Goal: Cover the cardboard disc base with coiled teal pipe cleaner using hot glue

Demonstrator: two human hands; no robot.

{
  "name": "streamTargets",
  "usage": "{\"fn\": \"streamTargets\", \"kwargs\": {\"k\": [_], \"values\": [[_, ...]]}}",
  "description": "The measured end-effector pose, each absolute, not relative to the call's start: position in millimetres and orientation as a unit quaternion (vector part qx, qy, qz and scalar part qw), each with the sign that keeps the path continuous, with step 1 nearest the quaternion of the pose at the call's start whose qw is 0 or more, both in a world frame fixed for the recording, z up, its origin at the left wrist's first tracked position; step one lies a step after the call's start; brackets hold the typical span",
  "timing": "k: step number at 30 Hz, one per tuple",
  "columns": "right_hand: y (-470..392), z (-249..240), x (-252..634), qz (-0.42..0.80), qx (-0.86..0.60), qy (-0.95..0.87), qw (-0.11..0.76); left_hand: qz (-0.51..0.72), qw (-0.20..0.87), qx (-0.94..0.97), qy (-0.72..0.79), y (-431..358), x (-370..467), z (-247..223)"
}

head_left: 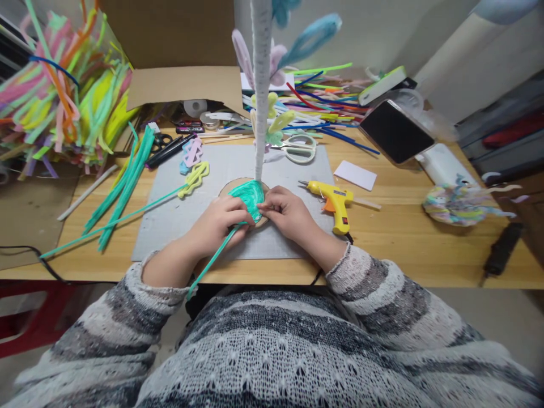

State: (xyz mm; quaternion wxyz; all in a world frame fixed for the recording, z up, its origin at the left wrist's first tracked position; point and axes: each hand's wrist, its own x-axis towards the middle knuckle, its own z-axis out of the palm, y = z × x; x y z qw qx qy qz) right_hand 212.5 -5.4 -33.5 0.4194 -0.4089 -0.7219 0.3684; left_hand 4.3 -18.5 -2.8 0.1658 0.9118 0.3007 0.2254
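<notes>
A round wooden base (pixel 225 187) rests on the grey cutting mat, with a white wrapped stem (pixel 260 113) standing upright from it. On the base lies a coil of green pipe cleaner (pixel 249 195). My left hand (pixel 223 221) is closed over the coil's near left side, and the loose tail of the green pipe cleaner (pixel 212 260) runs out from under its fingers toward my lap. At the coil's right edge, the thumb and forefinger of my right hand (pixel 289 211) pinch the green strand. Pastel pipe-cleaner petals (pixel 312 39) are fixed higher up the stem.
A yellow glue gun (pixel 335 201) lies to the right, near a white card (pixel 356 174) and a phone (pixel 397 131). Scissors (pixel 300 148) sit behind the base. Green pipe cleaners (pixel 130 181) lie left, beside zigzag pieces (pixel 195 178). A large pipe-cleaner bundle (pixel 63 96) fills the back left.
</notes>
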Motion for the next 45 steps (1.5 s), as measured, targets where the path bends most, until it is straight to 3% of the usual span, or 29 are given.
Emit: {"fn": "streamTargets", "kwargs": {"k": [12, 21, 34, 45], "values": [[-8, -32, 213, 0.355, -0.420, -0.726, 0.413, 0.082, 0.197, 0.902, 0.375, -28, -7, 26], [-8, -32, 213, 0.360, -0.416, -0.724, 0.415, 0.125, 0.100, 0.818, 0.552, -41, 38, 15], [-8, -33, 213, 0.350, -0.411, -0.730, 0.419, 0.075, -0.034, 0.840, 0.536, -44, 48, 14], [-8, -35, 219, 0.344, -0.386, -0.737, 0.436, 0.109, 0.043, 0.844, 0.523, -42, 38, 16]]}}
